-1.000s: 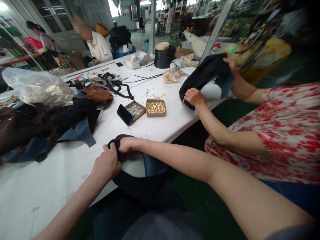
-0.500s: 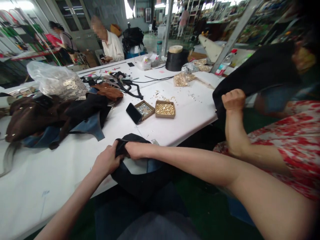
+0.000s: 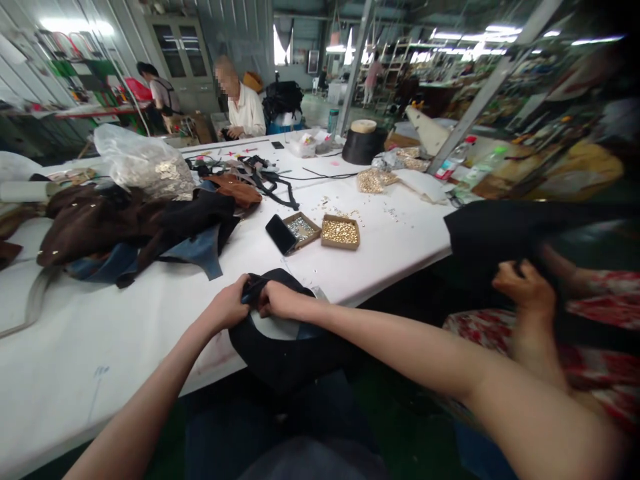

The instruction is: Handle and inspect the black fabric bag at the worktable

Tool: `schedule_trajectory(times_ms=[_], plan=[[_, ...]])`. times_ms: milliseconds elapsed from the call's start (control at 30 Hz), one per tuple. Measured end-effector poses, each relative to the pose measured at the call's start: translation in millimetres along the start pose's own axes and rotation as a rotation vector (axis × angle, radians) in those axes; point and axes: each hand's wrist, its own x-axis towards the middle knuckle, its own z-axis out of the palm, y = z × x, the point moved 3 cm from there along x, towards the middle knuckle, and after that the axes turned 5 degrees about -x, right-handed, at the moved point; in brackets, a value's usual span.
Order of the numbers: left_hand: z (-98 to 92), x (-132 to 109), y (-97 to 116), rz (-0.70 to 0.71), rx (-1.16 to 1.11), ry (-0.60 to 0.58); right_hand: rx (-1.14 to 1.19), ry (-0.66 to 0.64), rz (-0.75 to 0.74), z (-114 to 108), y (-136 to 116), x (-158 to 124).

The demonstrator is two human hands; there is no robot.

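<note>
At the table's front edge lies a black fabric piece [image 3: 295,353] with a blue inner side, looped around an opening and hanging partly over the edge. My left hand [image 3: 231,303] is closed on its upper left rim, thumb toward the opening. Close beside it, my right hand [image 3: 277,300] has its fingers curled at the same folded rim; the fingertips are partly hidden in the cloth. Beyond the hands stand a small box of gold-coloured studs [image 3: 340,232] and a box of silver-coloured pieces [image 3: 301,229], with a black phone [image 3: 281,234] leaning on the latter.
Brown, black and blue fabric pieces [image 3: 145,230] lie heaped at the left beside a clear plastic bag [image 3: 145,163] of metal parts. A black thread cone [image 3: 364,145] stands at the back. To the right, a co-worker's hand [image 3: 525,283] is near black cloth [image 3: 500,230].
The view has shifted, so the table sits lower and further right. My hands stay at the rim of the black fabric. The co-worker's hand and black cloth have moved down and right.
</note>
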Motion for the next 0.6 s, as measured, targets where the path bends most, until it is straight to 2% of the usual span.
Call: schedule_trajectory(times_ms=[200,433,600], plan=[[-2.7,9,-7,0.044,-0.032,-0.002,0.066,0.094,-0.046,6,-7,-9],[-0.6,14,1,0.076,-0.017,0.021,0.145,0.187,-0.13,13,-2,0],[-0.9,14,2,0.085,-0.049,0.036,0.132,0.274,-0.073,13,-2,5]])
